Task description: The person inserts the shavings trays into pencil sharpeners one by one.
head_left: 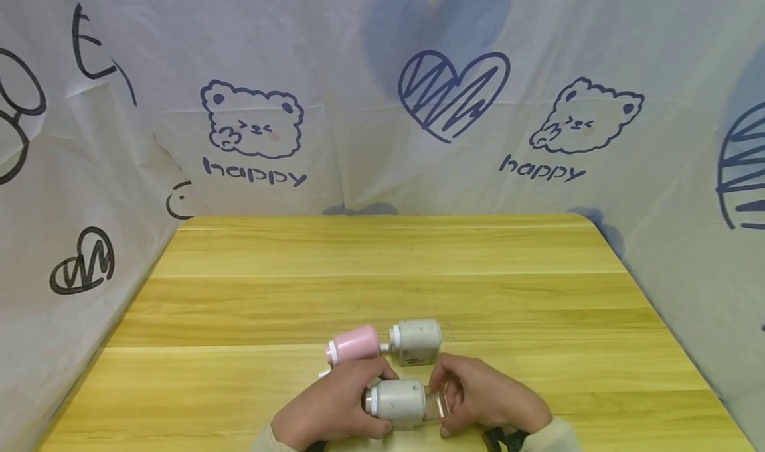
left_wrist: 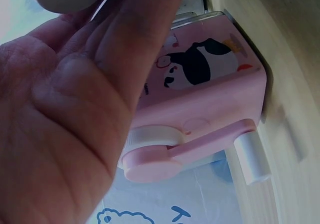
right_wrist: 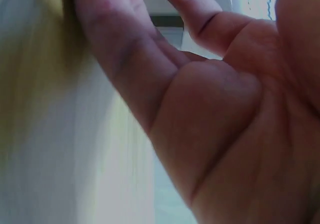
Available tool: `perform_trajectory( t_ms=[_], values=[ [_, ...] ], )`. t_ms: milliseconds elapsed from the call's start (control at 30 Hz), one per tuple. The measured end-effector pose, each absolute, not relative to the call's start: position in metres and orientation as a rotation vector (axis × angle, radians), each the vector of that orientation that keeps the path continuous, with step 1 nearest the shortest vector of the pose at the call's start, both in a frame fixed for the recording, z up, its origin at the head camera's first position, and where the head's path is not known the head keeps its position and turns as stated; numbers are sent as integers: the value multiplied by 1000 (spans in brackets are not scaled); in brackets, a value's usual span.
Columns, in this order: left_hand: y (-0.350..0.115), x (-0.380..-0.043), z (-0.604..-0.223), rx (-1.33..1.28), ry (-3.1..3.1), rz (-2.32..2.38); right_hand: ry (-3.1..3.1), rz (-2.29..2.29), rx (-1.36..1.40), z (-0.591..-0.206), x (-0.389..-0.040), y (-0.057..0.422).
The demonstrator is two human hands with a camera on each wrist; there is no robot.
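Observation:
In the head view my left hand [head_left: 335,402] grips a grey-white crank pencil sharpener [head_left: 399,400] from its left side, thumb in front and fingers behind. My right hand [head_left: 487,392] is at the sharpener's other end, its curled fingers and thumb on a clear end piece [head_left: 434,405] that sticks out of the body. A pink pencil sharpener [head_left: 356,343] stands just behind my left hand. The left wrist view shows its panda print and its crank handle [left_wrist: 212,141]. In the right wrist view my bent fingers hide most of the grip.
A second grey-white pencil sharpener [head_left: 416,341] stands behind the held one, right of the pink one. All are near the front of a yellow wood-grain table [head_left: 382,279]. A white cloth [head_left: 346,107] with blue drawings hangs behind it and along both sides.

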State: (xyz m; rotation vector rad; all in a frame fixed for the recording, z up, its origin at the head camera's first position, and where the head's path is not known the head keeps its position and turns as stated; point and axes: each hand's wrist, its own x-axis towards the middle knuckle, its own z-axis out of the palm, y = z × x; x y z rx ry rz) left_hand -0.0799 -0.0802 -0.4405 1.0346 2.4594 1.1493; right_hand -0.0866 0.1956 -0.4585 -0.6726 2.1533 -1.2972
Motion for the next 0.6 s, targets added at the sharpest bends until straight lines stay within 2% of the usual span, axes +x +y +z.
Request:
perform_trajectory(
  t_ms=[600],
  values=[
    [-81,-80,-442,997,2474,1139,2167,-1282,-608,-461,-85,185]
  ],
)
